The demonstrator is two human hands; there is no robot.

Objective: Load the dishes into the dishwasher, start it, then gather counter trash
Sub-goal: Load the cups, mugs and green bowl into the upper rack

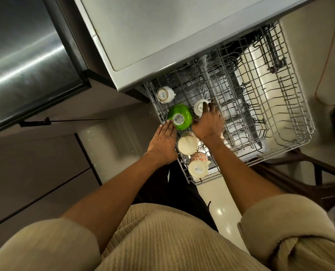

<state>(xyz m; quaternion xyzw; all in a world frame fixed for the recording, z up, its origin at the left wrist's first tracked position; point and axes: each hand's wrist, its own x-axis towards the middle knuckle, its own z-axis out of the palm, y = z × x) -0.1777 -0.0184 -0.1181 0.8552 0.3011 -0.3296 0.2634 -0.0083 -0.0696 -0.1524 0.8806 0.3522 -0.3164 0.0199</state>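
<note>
The dishwasher's upper wire rack point(291, 118) is pulled out below the counter. A green bowl point(180, 117) lies upside down in its left part, barcode label up. My left hand point(163, 142) lies flat with straight fingers against the bowl's near-left side at the rack's edge. My right hand point(208, 122) reaches over the rack, fingers on a small white cup point(199, 107) just right of the bowl; the grip is blurred. Another white cup point(164, 94) stands inverted at the far left. Two patterned mugs point(188, 145) point(198, 165) sit upside down near me.
A steel counter top point(172, 36) overhangs the rack's far side. A shiny steel appliance front point(26, 61) stands at the left above dark cabinet doors point(35, 173). The rack's right half holds only bare tines. A dark wooden frame point(319, 182) stands at the right on the glossy floor.
</note>
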